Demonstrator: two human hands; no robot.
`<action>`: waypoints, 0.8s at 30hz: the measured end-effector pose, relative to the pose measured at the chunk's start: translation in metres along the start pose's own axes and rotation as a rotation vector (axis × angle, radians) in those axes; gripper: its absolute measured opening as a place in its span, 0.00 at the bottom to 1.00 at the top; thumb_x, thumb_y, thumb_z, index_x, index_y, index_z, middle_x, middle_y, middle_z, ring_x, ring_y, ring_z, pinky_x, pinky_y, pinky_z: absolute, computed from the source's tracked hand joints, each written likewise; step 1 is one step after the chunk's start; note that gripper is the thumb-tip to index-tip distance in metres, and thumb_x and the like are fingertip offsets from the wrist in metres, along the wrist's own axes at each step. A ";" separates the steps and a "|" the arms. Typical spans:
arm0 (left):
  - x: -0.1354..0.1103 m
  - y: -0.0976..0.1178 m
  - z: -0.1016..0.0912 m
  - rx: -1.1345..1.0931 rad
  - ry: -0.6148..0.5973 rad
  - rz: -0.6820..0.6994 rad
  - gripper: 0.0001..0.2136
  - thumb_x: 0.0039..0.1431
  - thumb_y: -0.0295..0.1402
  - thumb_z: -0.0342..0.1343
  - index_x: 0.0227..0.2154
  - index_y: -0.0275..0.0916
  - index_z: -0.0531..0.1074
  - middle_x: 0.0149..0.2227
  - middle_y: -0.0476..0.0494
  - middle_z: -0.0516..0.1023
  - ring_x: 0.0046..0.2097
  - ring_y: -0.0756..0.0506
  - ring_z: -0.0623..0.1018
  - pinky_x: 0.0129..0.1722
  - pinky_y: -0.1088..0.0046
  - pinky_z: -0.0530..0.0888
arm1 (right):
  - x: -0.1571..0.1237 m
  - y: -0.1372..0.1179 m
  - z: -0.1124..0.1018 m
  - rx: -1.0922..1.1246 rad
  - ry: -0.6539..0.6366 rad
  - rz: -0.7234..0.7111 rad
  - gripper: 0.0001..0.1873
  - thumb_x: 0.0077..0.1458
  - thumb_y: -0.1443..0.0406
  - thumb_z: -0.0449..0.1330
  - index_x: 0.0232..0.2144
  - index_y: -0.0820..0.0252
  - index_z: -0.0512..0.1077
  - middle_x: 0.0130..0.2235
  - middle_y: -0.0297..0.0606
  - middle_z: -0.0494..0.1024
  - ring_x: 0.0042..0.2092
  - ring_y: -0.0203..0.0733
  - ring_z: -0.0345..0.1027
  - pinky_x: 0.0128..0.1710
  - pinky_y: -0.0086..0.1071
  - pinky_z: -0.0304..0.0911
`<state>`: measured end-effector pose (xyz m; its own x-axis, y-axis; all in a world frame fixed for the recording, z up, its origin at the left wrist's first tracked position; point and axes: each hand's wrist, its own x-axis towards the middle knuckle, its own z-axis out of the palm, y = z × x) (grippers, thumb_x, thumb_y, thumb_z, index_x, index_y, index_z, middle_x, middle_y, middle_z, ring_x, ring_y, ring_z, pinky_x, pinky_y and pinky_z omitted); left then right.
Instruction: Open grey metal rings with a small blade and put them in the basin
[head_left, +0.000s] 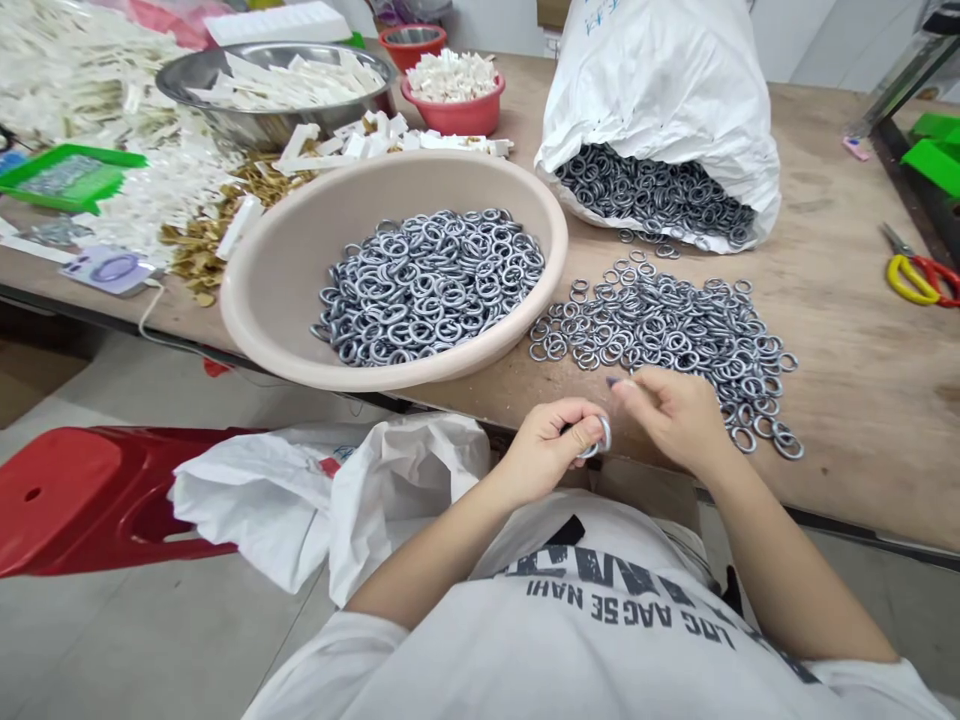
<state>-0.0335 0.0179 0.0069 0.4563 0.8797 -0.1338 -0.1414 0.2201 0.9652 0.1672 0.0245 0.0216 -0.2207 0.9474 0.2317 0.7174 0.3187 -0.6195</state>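
At the table's front edge, my left hand (547, 445) is closed around a grey ring (605, 436), with the thumb pressed on it. Whether there is more than one ring in that grip is hard to tell. Just to its right, my right hand (681, 412) pinches a small dark piece (613, 382) between thumb and fingertip; its kind is too small to make out. Behind the right hand spreads a loose pile of grey rings (667, 315). A large beige basin (292, 290) on the left holds many similar rings.
A white sack (660, 80) spills darker rings at the back. Scissors (919, 275) lie at the right. Beyond the basin stand a metal bowl (277, 125) and a red bowl (457, 118) of white pieces. A red stool (67, 490) is at lower left.
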 end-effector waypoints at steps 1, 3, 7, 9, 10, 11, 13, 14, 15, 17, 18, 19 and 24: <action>-0.001 0.000 0.000 -0.012 0.008 -0.009 0.17 0.57 0.47 0.61 0.27 0.35 0.75 0.25 0.48 0.70 0.23 0.54 0.66 0.23 0.79 0.64 | 0.004 0.003 0.001 -0.010 0.036 0.050 0.21 0.65 0.51 0.53 0.26 0.57 0.69 0.22 0.30 0.68 0.26 0.35 0.60 0.29 0.30 0.49; -0.001 -0.002 -0.004 -0.083 0.079 -0.032 0.16 0.57 0.46 0.61 0.28 0.36 0.73 0.25 0.49 0.72 0.21 0.55 0.66 0.20 0.80 0.62 | 0.012 0.005 0.005 -0.045 0.053 0.103 0.19 0.65 0.50 0.53 0.32 0.56 0.72 0.26 0.31 0.73 0.28 0.37 0.64 0.30 0.31 0.51; 0.001 -0.004 -0.015 -0.258 0.233 -0.046 0.13 0.58 0.43 0.60 0.30 0.38 0.68 0.27 0.50 0.74 0.20 0.54 0.68 0.16 0.81 0.60 | 0.030 -0.004 0.022 -0.323 -0.064 0.077 0.16 0.61 0.51 0.59 0.45 0.53 0.71 0.42 0.39 0.79 0.37 0.45 0.73 0.32 0.32 0.54; 0.003 -0.004 -0.019 -0.320 0.265 -0.038 0.14 0.57 0.43 0.60 0.30 0.38 0.66 0.29 0.49 0.76 0.21 0.54 0.70 0.15 0.81 0.60 | 0.040 -0.008 0.031 -0.486 -0.108 0.105 0.16 0.62 0.54 0.59 0.48 0.54 0.70 0.45 0.42 0.79 0.39 0.48 0.74 0.32 0.33 0.56; 0.003 -0.003 -0.020 -0.344 0.280 -0.033 0.15 0.57 0.44 0.60 0.29 0.38 0.65 0.29 0.48 0.77 0.21 0.54 0.71 0.14 0.81 0.60 | 0.044 -0.009 0.035 -0.548 -0.122 0.128 0.15 0.62 0.55 0.58 0.48 0.55 0.69 0.45 0.43 0.78 0.38 0.48 0.75 0.32 0.33 0.56; 0.003 -0.002 -0.021 -0.363 0.296 -0.030 0.16 0.56 0.45 0.60 0.27 0.38 0.64 0.30 0.48 0.77 0.21 0.54 0.71 0.14 0.82 0.60 | 0.047 -0.009 0.038 -0.596 -0.134 0.145 0.14 0.63 0.56 0.56 0.47 0.55 0.69 0.44 0.43 0.78 0.38 0.49 0.75 0.32 0.33 0.57; 0.005 0.000 -0.020 -0.407 0.332 -0.027 0.18 0.56 0.44 0.61 0.25 0.37 0.62 0.29 0.48 0.76 0.20 0.54 0.72 0.14 0.82 0.62 | 0.051 -0.009 0.041 -0.654 -0.149 0.157 0.11 0.65 0.59 0.53 0.47 0.56 0.68 0.44 0.43 0.78 0.39 0.49 0.75 0.32 0.34 0.59; 0.005 0.002 -0.020 -0.440 0.351 -0.038 0.17 0.55 0.43 0.62 0.25 0.37 0.62 0.29 0.49 0.76 0.21 0.54 0.73 0.15 0.82 0.63 | 0.052 -0.008 0.041 -0.673 -0.153 0.156 0.11 0.66 0.60 0.52 0.46 0.56 0.68 0.44 0.43 0.77 0.39 0.49 0.76 0.32 0.34 0.60; 0.006 0.004 -0.020 -0.487 0.365 -0.065 0.16 0.55 0.40 0.62 0.26 0.37 0.62 0.28 0.49 0.76 0.20 0.53 0.73 0.15 0.82 0.64 | 0.051 -0.007 0.041 -0.688 -0.156 0.153 0.10 0.66 0.62 0.51 0.46 0.57 0.68 0.44 0.43 0.77 0.39 0.49 0.76 0.32 0.34 0.60; 0.008 0.009 -0.020 -0.632 0.365 -0.155 0.12 0.56 0.37 0.61 0.28 0.38 0.63 0.27 0.52 0.74 0.20 0.54 0.72 0.13 0.83 0.63 | 0.048 -0.006 0.040 -0.706 -0.164 0.145 0.10 0.66 0.62 0.51 0.46 0.58 0.68 0.44 0.43 0.77 0.40 0.50 0.76 0.32 0.34 0.61; 0.009 0.012 -0.021 -0.723 0.352 -0.203 0.10 0.57 0.35 0.60 0.30 0.38 0.64 0.26 0.52 0.73 0.19 0.54 0.71 0.13 0.84 0.62 | 0.047 -0.006 0.039 -0.708 -0.170 0.139 0.11 0.66 0.62 0.50 0.46 0.58 0.68 0.44 0.44 0.77 0.40 0.50 0.76 0.32 0.35 0.61; 0.010 0.015 -0.022 -0.817 0.335 -0.247 0.08 0.59 0.34 0.58 0.31 0.38 0.64 0.26 0.53 0.72 0.19 0.55 0.70 0.12 0.85 0.62 | 0.044 -0.006 0.039 -0.705 -0.175 0.132 0.12 0.66 0.61 0.49 0.46 0.58 0.68 0.44 0.44 0.77 0.40 0.50 0.76 0.32 0.35 0.61; 0.019 0.023 -0.025 -1.116 0.394 -0.292 0.06 0.65 0.31 0.49 0.31 0.37 0.65 0.26 0.51 0.70 0.21 0.56 0.71 0.16 0.86 0.66 | 0.036 -0.004 0.038 -0.625 -0.161 0.154 0.13 0.67 0.61 0.49 0.47 0.57 0.69 0.46 0.45 0.76 0.40 0.49 0.74 0.34 0.35 0.60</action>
<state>-0.0500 0.0501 0.0207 0.3265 0.7615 -0.5600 -0.8440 0.5016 0.1900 0.1314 0.0584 0.0042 -0.1466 0.9887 0.0305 0.9862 0.1485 -0.0735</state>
